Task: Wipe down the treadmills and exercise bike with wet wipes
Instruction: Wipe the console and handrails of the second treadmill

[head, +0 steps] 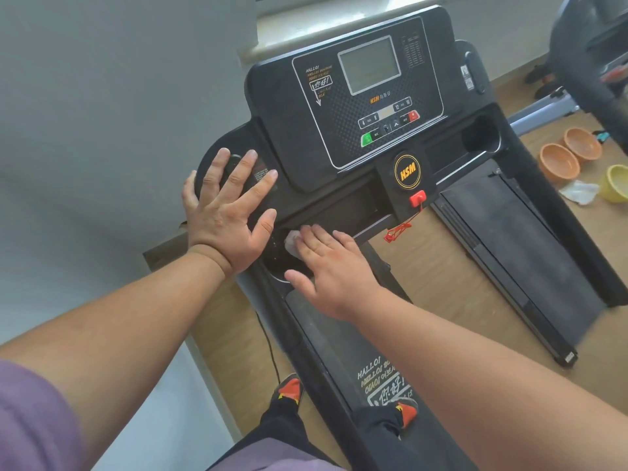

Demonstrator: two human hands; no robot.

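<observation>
A black treadmill fills the middle of the head view, its console point(370, 96) with a grey screen tilted toward me. My left hand point(227, 212) lies flat with spread fingers on the console's left wing. My right hand point(333, 266) presses a crumpled white wet wipe point(293, 241) with straight fingers onto the black surface just below the left wing, near the crossbar. Only part of the wipe shows past my fingertips. A red safety clip and cord point(416, 200) hang under the round logo. My feet stand on the running belt point(343, 351).
A grey wall is close on the left. On the wooden floor to the right sit two orange bowls point(560, 161), a yellow bowl point(616, 183) and a used white wipe point(577, 192). Another exercise machine point(591, 56) stands at the far right. A black cable point(270, 348) runs down the treadmill's left side.
</observation>
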